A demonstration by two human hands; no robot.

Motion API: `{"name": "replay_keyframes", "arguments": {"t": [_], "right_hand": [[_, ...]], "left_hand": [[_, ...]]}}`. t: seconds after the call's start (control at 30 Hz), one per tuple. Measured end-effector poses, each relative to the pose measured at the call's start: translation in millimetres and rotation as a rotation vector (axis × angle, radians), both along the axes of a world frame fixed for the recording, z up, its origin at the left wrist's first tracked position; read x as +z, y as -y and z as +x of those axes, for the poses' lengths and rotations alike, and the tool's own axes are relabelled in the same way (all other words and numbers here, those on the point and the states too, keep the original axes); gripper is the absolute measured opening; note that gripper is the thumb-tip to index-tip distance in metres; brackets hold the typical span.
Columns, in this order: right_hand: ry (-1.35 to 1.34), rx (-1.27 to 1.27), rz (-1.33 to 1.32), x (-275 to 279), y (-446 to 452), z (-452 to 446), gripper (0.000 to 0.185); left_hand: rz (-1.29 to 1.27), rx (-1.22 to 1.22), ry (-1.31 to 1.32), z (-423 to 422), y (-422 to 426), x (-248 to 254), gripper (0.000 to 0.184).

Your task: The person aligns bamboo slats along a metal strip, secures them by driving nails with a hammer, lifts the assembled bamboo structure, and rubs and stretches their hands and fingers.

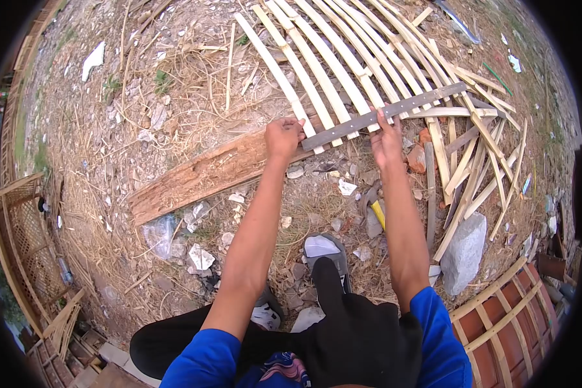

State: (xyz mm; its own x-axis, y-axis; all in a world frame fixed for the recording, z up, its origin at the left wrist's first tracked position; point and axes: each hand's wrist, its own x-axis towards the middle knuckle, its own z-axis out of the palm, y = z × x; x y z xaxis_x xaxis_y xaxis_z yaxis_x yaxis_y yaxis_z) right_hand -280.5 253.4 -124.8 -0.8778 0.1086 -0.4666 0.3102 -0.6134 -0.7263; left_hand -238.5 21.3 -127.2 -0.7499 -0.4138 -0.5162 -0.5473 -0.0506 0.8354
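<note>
Several pale bamboo slats (317, 55) lie side by side, fanning away from me. A dark wooden strip (410, 103) with small nail-like dots crosses their near ends. My left hand (284, 138) is closed at the outermost left slat, its fingertips pinching it beside the strip's left end. Further right, my right hand (387, 141) grips the strip from the near side, fingers partly hidden beneath it. Under the slat ends lies a weathered plank (200, 174). Below my right hand, a hammer with a yellow handle (377, 214) rests on the ground, partly behind my forearm.
Loose bamboo pieces (491, 152) are piled at the right, near a large grey stone (464, 254). Rubble and dry straw cover the ground. A lattice frame (29, 246) stands at the left; slatted reddish panels (507, 320) sit at lower right. My shoe (343, 265) is close below.
</note>
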Motion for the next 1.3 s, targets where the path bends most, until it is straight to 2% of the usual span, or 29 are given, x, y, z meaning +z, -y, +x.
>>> {"name": "replay_keyframes", "arguments": {"t": [0.1,0.3,0.5,0.6,0.7,0.9,1.0,1.1,1.2,1.3], "right_hand": [[0.002,0.032,0.019,-8.7,-3.4,2.3,0.056],[0.042,0.043,0.050,-3.8,-7.3,1.8,0.057],[0.070,0.042,0.137,-4.4,-1.8,4.5,0.069],[0.057,0.034,0.150,-7.0,-0.2,5.7,0.073],[0.054,0.012,0.146,-6.1,3.1,6.3,0.074],[0.057,-0.005,0.167,-4.9,2.6,6.8,0.077],[0.076,-0.022,0.185,-4.4,5.3,8.8,0.081],[0.086,-0.009,0.189,-6.2,1.5,5.8,0.089],[0.048,0.008,0.162,-4.1,1.8,6.6,0.086],[0.014,0.044,0.135,-6.1,-1.5,7.8,0.078]], "left_hand": [[0.018,-0.088,0.043,-2.5,5.6,0.1,0.023],[-0.147,-0.165,0.024,-1.3,7.8,4.8,0.019],[-0.278,-0.187,0.024,1.5,3.1,13.6,0.029],[-0.612,-0.272,0.064,7.9,-2.5,23.8,0.041],[-0.730,-0.321,-0.009,12.9,-13.8,30.8,0.048],[-0.731,-0.516,0.070,11.8,-11.8,40.9,0.038],[-0.974,-0.642,-0.102,14.5,-4.7,37.2,0.035],[-1.099,-0.756,-0.307,12.8,9.9,18.6,0.033],[-1.146,-0.765,-0.432,12.9,21.5,11.9,0.034],[-1.125,-0.815,-0.449,7.4,26.8,9.3,0.034]]}}
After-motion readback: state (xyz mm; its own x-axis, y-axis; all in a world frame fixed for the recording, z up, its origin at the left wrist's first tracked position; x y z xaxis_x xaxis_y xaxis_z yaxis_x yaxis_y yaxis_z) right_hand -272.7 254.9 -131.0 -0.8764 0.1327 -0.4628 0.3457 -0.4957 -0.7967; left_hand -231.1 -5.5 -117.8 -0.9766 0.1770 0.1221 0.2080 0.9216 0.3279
